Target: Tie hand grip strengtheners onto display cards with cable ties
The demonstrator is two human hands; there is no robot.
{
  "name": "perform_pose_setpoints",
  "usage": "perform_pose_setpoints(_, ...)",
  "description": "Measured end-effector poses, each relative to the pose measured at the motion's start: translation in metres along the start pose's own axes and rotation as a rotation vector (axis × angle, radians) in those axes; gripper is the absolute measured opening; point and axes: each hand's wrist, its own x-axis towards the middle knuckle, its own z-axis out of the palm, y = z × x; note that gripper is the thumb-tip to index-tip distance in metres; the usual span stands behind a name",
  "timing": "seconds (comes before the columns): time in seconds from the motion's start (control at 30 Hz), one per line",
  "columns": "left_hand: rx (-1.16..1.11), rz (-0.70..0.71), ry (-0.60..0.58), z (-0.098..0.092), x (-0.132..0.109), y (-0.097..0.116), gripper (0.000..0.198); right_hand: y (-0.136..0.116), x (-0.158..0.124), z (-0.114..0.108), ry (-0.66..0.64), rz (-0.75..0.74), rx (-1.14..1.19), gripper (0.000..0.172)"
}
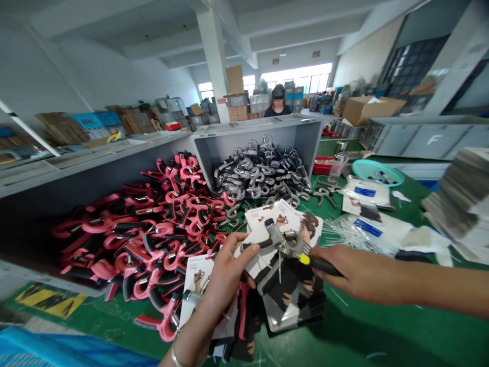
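My left hand (231, 262) is closed round a grey hand grip strengthener (273, 237) with black handles, lying against a printed backing card. A thin white cable tie (280, 267) sticks out by its spring. From the right, my right hand (349, 270) grips black-and-yellow pliers (324, 265); their jaws meet the strengthener near its spring and are partly hidden. Beneath both lies a stack of printed cards (282, 311). Beside my left wrist, another card (198, 270) carries a grey strengthener, and a red one lies close by.
Red strengtheners (153, 219) spill from a grey crate on the left; grey ones (260, 168) fill a tipped crate (309, 142) ahead. Loose cable ties (355, 234), plastic bags (370, 191), a turquoise tray (397, 176) and a paper stack (458, 204) are rightward. A person (278, 102) is beyond.
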Motion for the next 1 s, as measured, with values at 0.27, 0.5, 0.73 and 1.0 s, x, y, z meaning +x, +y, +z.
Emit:
perform_pose_setpoints(0.27,-0.206,-0.046,0.067,-0.003,0.006,-0.019,0.029,0.030,0.019,0.003,0.288,-0.365,-0.722,0.062)
perform_pose_setpoints(0.5,-0.164,-0.059,-0.002,0.007,0.003,-0.019,0.036,0.025,0.045,0.011,0.340,-0.345,-0.795,0.072)
perform_pose_setpoints(0.73,-0.127,-0.050,-0.004,0.010,0.005,-0.020,0.037,0.021,0.048,0.015,0.380,-0.395,-0.845,0.070)
perform_pose_setpoints(1.0,-0.172,-0.050,-0.007,0.013,0.005,-0.025,0.033,0.028,0.050,0.020,0.357,-0.493,-0.726,0.058)
